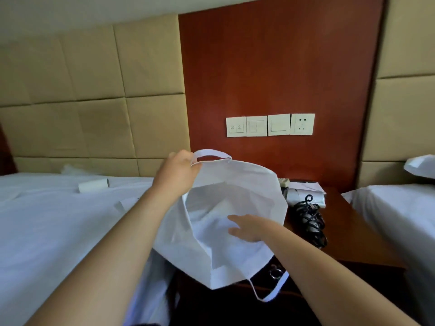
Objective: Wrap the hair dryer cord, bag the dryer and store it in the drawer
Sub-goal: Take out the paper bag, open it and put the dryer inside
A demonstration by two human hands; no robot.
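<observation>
A white fabric bag (254, 184) with strap handles hangs open in front of me, its mouth facing me. My left hand (179, 170) grips its far rim near the upper handle. My right hand (247, 228) reaches inside the mouth with straight fingers, pressing the inner cloth. The hair dryer (297, 195), white, lies on the wooden nightstand (353, 231) to the right of the bag, with its black cord (310, 220) bundled in a heap in front of it. A metal ring pull (274, 272) of the drawer shows under the bag.
A bed with white sheets (47, 220) fills the left, with a cardboard roll (94, 185) on it. A second bed (400, 208) and pillow stand at the right. Wall switches and a socket (302, 123) sit above the nightstand, where papers (306, 185) lie.
</observation>
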